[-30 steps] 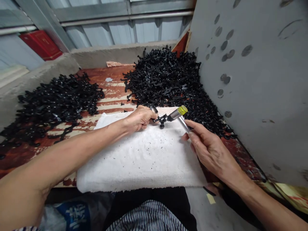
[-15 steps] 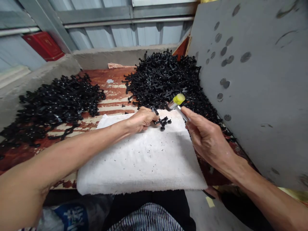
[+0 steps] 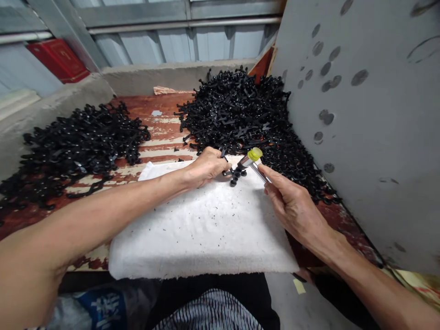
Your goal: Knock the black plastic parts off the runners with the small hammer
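Observation:
My left hand [image 3: 208, 166] is closed around a black branched plastic part [image 3: 233, 174], whose knobbed arms stick out on the right over a white cloth [image 3: 206, 229]. My right hand [image 3: 292, 201] grips the metal handle of a small mallet [image 3: 246, 160] with a yellow face turned up. Its dark lower face is down at the part; whether they touch I cannot tell. Small dark crumbs are scattered across the cloth.
A large heap of black parts [image 3: 237, 110] rises behind the cloth, and another heap [image 3: 82, 142] lies to the left. A grey panel [image 3: 371, 137] stands along the right side. The worn red-brown tabletop [image 3: 161, 123] shows between the heaps.
The mallet head has come down and slightly left, onto or close over the black part. My left hand still grips the part and has shifted only slightly.

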`<state>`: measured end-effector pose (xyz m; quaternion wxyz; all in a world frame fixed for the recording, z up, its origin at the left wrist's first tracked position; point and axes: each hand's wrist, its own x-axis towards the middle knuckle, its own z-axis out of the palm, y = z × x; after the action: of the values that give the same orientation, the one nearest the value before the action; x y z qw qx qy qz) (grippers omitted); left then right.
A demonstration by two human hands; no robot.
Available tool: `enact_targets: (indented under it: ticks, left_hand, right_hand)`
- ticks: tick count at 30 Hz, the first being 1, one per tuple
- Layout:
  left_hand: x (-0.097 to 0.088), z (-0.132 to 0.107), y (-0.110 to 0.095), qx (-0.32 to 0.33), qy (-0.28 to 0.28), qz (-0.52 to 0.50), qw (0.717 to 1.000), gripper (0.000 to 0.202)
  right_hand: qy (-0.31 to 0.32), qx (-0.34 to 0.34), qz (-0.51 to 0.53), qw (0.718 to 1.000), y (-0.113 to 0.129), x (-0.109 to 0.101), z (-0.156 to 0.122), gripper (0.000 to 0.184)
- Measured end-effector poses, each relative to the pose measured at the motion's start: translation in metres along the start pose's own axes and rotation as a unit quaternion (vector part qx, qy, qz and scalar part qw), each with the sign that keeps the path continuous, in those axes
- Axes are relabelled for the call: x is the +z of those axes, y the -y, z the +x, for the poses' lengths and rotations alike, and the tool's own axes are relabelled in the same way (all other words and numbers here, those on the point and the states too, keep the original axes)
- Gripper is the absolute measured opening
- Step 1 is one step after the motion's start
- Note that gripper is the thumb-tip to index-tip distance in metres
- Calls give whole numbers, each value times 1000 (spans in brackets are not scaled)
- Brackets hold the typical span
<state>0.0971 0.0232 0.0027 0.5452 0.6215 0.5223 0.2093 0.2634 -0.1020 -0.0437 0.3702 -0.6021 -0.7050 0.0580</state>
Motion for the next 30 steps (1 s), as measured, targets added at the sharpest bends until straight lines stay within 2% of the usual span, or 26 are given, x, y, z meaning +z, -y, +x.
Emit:
enact_targets:
  ticks: [3, 8, 14, 15, 19, 20, 23, 24, 25, 28, 29, 30]
  left_hand:
    - [1, -2, -3, 0, -3, 15, 1000, 22]
    - [0, 2, 0, -25, -4, 7, 1000, 18]
    - [-3, 6, 6, -47, 6, 12, 999, 15]
    - [-3, 6, 6, -50, 4, 9, 999, 16]
    - [-2, 3, 5, -58, 2, 3, 998, 18]
    - [-2, 2, 5, -58, 3, 1, 998, 19]
    - [-2, 1, 5, -46, 7, -7, 999, 22]
    - [-2, 0, 6, -43, 7, -9, 999, 23]
    - [-2, 0, 5, -43, 6, -11, 999, 23]
    - [-2, -1, 6, -56, 2, -18, 998, 22]
    - [-2, 0, 6, -60, 3, -21, 998, 21]
    - [-2, 1, 8, -60, 7, -23, 998, 19]
  right_hand:
    - [-9, -9, -1, 1000, 3, -1, 2, 49]
    - [16, -9, -30, 999, 5, -2, 4, 49]
    - [-91, -38, -10, 995, 18, -12, 5, 49]
    - [-82, -33, -21, 996, 18, -13, 5, 50]
    - [32, -34, -86, 995, 14, -12, 6, 49]
    - [29, -41, -83, 995, 14, -13, 6, 48]
    - [-76, -39, -43, 995, 19, -14, 7, 49]
    - [-88, -32, -45, 995, 20, -14, 6, 50]
    - [-78, -26, -60, 995, 20, -14, 6, 50]
    - [23, -36, -107, 993, 18, -12, 6, 50]
    - [29, -41, -98, 994, 17, -11, 6, 50]
    - [7, -41, -80, 996, 17, -11, 6, 50]
